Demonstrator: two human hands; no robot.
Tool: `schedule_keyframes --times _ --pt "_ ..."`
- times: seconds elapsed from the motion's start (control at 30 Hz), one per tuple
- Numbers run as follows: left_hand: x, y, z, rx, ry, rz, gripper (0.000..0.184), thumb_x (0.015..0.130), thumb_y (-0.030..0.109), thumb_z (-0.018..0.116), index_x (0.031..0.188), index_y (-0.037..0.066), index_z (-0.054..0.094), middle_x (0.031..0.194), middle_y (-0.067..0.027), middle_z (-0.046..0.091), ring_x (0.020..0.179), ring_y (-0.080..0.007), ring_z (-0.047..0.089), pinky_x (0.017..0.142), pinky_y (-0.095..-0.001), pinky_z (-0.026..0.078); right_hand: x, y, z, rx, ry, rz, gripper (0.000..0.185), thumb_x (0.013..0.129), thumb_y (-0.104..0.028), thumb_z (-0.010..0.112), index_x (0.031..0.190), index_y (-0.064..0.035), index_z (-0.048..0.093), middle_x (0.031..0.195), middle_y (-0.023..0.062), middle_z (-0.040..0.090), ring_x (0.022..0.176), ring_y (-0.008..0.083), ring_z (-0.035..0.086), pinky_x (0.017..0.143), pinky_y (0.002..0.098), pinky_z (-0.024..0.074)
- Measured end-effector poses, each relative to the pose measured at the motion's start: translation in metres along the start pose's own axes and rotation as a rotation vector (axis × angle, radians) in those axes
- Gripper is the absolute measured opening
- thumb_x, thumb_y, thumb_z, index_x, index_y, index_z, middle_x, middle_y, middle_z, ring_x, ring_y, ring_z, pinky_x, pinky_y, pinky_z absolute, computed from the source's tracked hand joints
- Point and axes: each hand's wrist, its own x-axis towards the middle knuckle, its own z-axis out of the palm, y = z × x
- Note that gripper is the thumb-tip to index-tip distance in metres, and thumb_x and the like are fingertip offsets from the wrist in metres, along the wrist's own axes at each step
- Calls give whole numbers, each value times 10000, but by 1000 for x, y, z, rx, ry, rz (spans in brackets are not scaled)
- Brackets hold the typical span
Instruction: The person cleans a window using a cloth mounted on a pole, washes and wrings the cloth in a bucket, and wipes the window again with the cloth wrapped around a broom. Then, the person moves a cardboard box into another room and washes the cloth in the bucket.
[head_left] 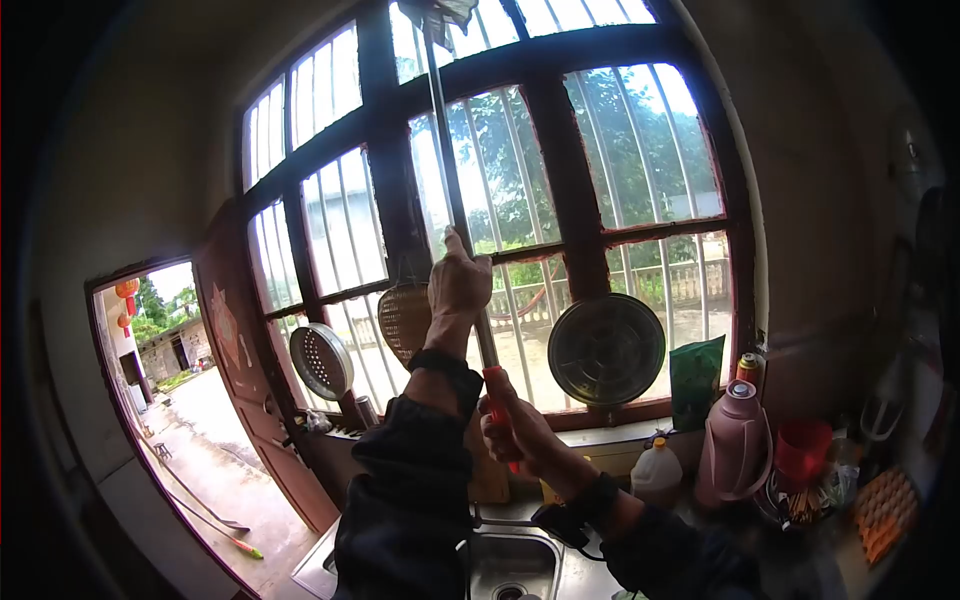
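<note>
A long metal pole (440,120) rises in front of the barred window, with a greyish cloth (445,14) at its upper end against the top panes. My left hand (459,285) is wrapped round the middle of the pole. Lower down and to the right, my right hand (520,432) grips the pole's red handle (499,400). Dark sleeves cover both forearms. Behind my left wrist, a woven basket (403,325) hangs at the window.
A steel sink (512,562) lies below. Along the right stand a white jug (656,470), a pink thermos (733,440), a green bag (696,380) and a red basket (802,450). A round lid (606,350) and a strainer (321,360) hang at the window. An open doorway is left.
</note>
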Motion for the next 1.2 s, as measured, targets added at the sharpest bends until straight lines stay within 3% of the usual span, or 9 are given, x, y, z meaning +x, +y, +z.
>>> schedule_keyframes --times 0.17,0.23,0.33,0.57,0.6,0.83,1.0,1.17,1.2 --pt "-54 -14 16 -150 -10 -19 644 816 186 523 1360 -79 304 865 -315 630 864 -462 621 768 -507 481 -36 26 -20 -14 93 97 559 810 -707 523 849 -151 487 555 -64 372 387 41 322 354 198 229" --pt "-106 -22 39 -229 80 153 653 816 169 513 1364 -99 280 779 -291 628 784 -444 633 704 -496 485 -74 59 -41 72 117 143 528 820 -686 534 861 -161 489 564 -58 375 386 47 308 353 202 213" --pt "-143 15 25 -291 -94 -20 671 820 159 514 1364 -128 245 596 -235 573 599 -415 609 573 -476 472 -100 88 -58 121 156 104 505 859 -668 480 895 -165 508 561 -38 406 380 60 330 348 215 235" --pt "-212 52 28 -394 -354 -160 708 830 178 522 1404 -89 206 680 -251 596 667 -368 644 634 -448 490 -166 131 -82 243 293 106 527 878 -633 490 856 -107 519 559 -13 430 381 62 338 354 214 227" --pt "-225 50 35 -410 -273 -60 708 831 175 526 1409 -78 206 637 -230 592 619 -362 641 611 -450 490 -173 136 -80 224 328 130 526 877 -632 491 862 -107 518 561 -12 430 382 62 335 355 215 226" --pt "-155 55 6 -318 -250 -50 663 828 170 522 1388 -73 263 652 -240 593 654 -385 639 625 -456 487 -132 86 -33 152 277 80 551 848 -665 510 850 -114 505 561 -36 420 386 47 336 355 207 226" --pt "-94 64 -22 -287 -166 -36 634 788 167 529 1342 -89 356 795 -238 644 749 -344 659 716 -424 502 -116 23 1 78 143 41 563 839 -682 509 838 -120 494 554 -65 392 390 22 315 358 188 214" --pt "-125 70 -26 -328 -105 -70 554 789 161 531 1302 -20 425 911 -204 653 796 -302 651 739 -393 500 -156 26 13 -2 233 83 567 841 -685 501 838 -119 501 543 -68 382 379 22 299 345 198 194" --pt "-139 71 -21 -357 -102 -75 582 794 167 536 1320 -34 389 888 -243 642 811 -349 650 749 -425 494 -166 35 3 51 191 101 569 849 -682 491 835 -113 505 533 -66 382 372 28 308 344 200 214"
